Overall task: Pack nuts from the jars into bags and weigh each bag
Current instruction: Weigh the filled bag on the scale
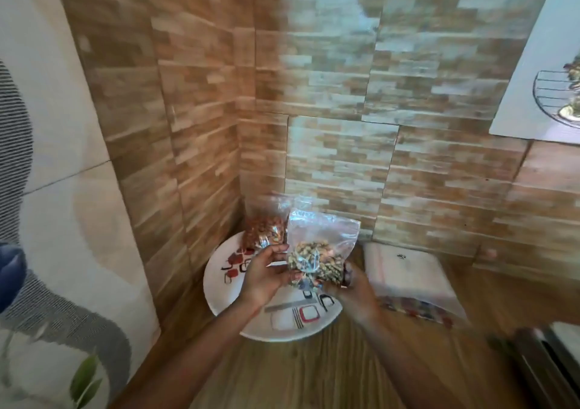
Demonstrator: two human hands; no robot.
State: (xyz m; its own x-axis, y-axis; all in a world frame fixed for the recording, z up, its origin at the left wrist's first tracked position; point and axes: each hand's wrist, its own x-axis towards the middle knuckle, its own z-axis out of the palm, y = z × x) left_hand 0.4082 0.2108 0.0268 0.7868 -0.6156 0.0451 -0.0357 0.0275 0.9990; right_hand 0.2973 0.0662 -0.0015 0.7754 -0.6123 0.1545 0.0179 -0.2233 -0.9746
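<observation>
Wooden desk (314, 371) in a brick-tiled corner. Left hand (263, 275) and right hand (351, 286) both gripped a clear zip bag of greenish-brown nuts (317, 261) above a patterned plate (282, 317). A bag of reddish nuts (266, 229) stood on the plate's far side. A flat pile of clear bags (408, 276) lay just right of the plate.

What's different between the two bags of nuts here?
The reddish-nut bag stands on the plate; the pale-nut bag is held above it by the left hand and right hand. The reddish-nut bag holds red-brown nuts, the pale-nut bag tan-green ones. Both are clear plastic.
</observation>
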